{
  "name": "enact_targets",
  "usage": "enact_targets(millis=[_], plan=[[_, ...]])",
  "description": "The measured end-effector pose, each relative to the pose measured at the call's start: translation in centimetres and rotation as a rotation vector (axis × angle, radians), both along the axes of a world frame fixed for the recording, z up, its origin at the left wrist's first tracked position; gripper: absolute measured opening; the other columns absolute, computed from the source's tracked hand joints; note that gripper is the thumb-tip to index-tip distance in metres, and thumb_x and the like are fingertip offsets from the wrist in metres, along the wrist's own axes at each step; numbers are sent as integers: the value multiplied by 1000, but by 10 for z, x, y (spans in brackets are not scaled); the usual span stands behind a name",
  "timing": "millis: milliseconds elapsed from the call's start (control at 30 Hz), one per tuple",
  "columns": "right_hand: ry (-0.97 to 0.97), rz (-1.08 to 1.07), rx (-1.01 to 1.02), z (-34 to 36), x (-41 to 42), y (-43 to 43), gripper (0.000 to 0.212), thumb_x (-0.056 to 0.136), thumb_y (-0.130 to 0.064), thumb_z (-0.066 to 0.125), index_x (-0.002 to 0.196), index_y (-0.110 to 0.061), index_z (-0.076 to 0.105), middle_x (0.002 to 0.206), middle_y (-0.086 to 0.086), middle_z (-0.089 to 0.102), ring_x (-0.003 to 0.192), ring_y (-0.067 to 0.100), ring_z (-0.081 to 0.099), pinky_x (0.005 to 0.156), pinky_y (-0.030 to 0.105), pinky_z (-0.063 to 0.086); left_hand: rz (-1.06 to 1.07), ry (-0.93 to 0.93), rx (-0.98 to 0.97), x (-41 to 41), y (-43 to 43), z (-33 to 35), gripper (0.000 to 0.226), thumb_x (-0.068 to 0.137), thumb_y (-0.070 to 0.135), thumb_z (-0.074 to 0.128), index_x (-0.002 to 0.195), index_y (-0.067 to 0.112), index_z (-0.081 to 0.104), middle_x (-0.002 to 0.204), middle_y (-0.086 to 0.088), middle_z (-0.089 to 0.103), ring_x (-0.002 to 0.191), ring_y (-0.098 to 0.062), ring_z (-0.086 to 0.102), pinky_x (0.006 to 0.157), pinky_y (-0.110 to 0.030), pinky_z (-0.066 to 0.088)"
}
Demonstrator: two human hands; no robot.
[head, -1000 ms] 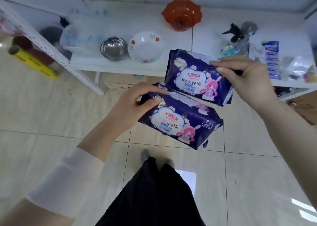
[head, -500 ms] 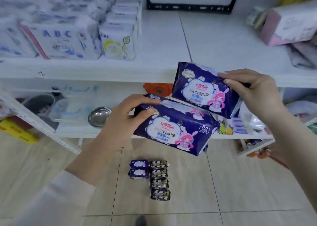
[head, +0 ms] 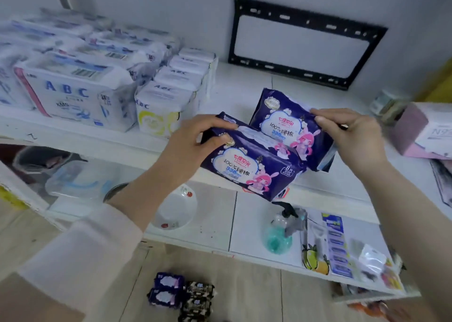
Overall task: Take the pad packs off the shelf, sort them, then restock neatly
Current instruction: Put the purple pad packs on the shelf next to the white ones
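**Navy pad packs arrive at the shelf for restocking**

A person stands at the long white upper shelf board with a pack in each hand. The left hand grips the near glossy dark-navy plastic pad pack by its left end, fingers curled over the top and thumb on the face. The right hand pinches the far matching pack at its upper right edge.

The near pack overlaps the far one and hangs over the shelf's front lip. Whether the far pack rests on the board cannot be told.

This looks like the restocking step. The next move calls for standing both on the bare stretch between the white ABC-branded packs at left and the pale pink box at right, faces forward and squared up.

Each soft wrapper bears a white cloud label with red and blue print, and a pink-haired, rabbit-eared cartoon figure. Small purple and dark packs lie on the floor below.
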State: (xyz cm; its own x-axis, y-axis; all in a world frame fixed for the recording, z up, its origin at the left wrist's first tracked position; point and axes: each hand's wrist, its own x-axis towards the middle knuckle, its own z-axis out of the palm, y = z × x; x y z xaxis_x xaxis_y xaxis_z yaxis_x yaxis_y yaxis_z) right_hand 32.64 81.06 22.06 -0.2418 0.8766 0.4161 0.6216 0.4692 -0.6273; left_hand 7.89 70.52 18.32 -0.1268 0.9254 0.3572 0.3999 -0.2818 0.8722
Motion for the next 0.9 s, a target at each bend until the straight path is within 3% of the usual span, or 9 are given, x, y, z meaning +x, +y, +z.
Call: enact_targets(millis=[133,233,367,433,533,667,767,833,900], plan=[[24,80,-47,-2,-3,57,18,88,-17,61,103,-22,69,107,-5,66,101,7,58,99,27,43,71,7,30,5,49,-8,33,88,13,60,93,46,58,100,24,58,98,5,54,88,-15,42],[66,136,-95,-1,-9,96,21,87,-16,61,93,-35,65,101,-11,65,96,1,58,93,21,43,93,-50,6,5,80,-15,31,89,16,59,92,47,60,105,24,59,100,2,56,82,-17,49],[126,228,-130,-1,-21,140,25,87,-10,61,98,-33,63,92,-17,63,78,-13,58,81,8,45,57,-160,-36,4,113,-21,28,90,14,56,93,41,62,101,15,64,88,0,65,67,-15,53],[111,244,-148,-5,-29,158,22,87,-13,62,92,-35,65,93,-15,64,84,-7,60,83,11,46,75,-123,-55,1,124,-22,28,91,16,55,93,43,60,106,9,64,90,-7,66,75,-25,57],[82,255,-165,-8,-40,178,20,86,-14,63,100,-28,65,102,-4,65,97,9,60,92,23,47,85,-60,-57,-3,133,-20,33,92,16,52,95,49,54,130,6,53,114,-11,56,94,-35,50],[126,269,-190,-9,-48,192,22,85,-14,64,103,-26,64,105,-2,66,96,8,60,89,16,49,207,303,184,2,128,-19,28,89,35,52,114,45,49,145,9,34,136,-5,26,113,-29,22],[158,272,-219,-11,-53,199,22,85,-14,64,104,-25,64,104,0,66,98,11,61,89,22,51,143,618,344,8,129,-24,48,81,51,53,126,34,49,143,4,43,136,-9,31,116,-38,19],[178,274,-226,-11,-58,203,21,85,-14,64,103,-25,64,106,1,66,98,11,61,88,21,51,105,810,373,14,137,-26,52,79,55,51,126,34,46,138,6,49,132,-9,36,114,-35,21],[205,279,-248,-11,-62,207,21,84,-13,65,102,-25,65,106,0,66,101,12,62,92,27,50,93,837,386,18,143,-25,47,80,49,50,122,29,56,129,5,57,124,-10,43,108,-29,26]])
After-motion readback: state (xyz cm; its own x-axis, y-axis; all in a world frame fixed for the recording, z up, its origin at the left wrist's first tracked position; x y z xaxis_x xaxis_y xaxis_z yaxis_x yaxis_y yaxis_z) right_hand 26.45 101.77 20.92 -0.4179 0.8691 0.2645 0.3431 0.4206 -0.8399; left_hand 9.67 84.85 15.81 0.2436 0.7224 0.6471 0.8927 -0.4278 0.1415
